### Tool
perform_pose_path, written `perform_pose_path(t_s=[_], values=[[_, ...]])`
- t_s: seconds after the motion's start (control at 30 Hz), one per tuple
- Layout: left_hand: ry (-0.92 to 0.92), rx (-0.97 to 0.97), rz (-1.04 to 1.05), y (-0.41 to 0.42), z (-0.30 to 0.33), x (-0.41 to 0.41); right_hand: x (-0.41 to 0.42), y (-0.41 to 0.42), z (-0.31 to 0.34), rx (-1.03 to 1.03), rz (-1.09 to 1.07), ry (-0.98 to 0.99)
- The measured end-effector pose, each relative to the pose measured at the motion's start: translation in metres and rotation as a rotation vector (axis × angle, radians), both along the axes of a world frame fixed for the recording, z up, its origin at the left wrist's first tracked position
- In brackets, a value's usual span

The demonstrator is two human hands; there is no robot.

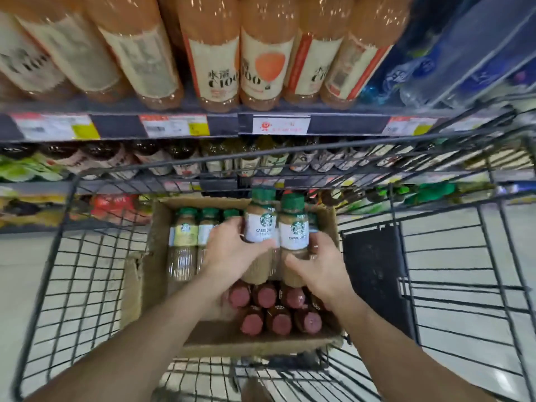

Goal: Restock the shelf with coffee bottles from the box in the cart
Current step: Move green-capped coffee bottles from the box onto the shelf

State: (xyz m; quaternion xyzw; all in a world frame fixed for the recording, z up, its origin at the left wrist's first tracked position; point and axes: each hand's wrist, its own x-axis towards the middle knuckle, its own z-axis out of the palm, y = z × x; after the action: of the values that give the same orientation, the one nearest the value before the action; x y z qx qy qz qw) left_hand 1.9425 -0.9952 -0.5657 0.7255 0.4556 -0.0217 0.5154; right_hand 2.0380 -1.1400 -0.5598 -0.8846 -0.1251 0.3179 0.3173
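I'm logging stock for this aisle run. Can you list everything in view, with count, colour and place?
Caffe latte bottles: two, green caps, white labels, lifted above the box, one in each hand.
Green-capped bottles: at least three, far left of box.
Pink-capped bottles: about seven, near end of box.
Cardboard box: one, brown, in the cart.
Cart: one, black wire.
Orange drink bottles: several, top shelf.
Blue bottles: several, top shelf, right.
Price tags: several, shelf edge.
Left hand: grips left latte bottle.
Right hand: grips right latte bottle.
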Motion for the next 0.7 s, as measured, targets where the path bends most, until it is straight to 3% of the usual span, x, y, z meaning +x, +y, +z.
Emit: perform_pose_path(t_s=[0.13,0.37,0.7], values=[[-0.105,0.025,-0.003,0.031,0.058,-0.029,-0.025,0.028,0.053,0.105,0.018,-0.049],[-0.255,0.233,0.036,0.098,0.179,-0.104,-0.083,0.099,0.164,0.282,0.107,-0.179],[-0.268,0.565,0.019,0.186,0.358,-0.235,-0.189,0.192,0.312,0.513,0.332,-0.3]])
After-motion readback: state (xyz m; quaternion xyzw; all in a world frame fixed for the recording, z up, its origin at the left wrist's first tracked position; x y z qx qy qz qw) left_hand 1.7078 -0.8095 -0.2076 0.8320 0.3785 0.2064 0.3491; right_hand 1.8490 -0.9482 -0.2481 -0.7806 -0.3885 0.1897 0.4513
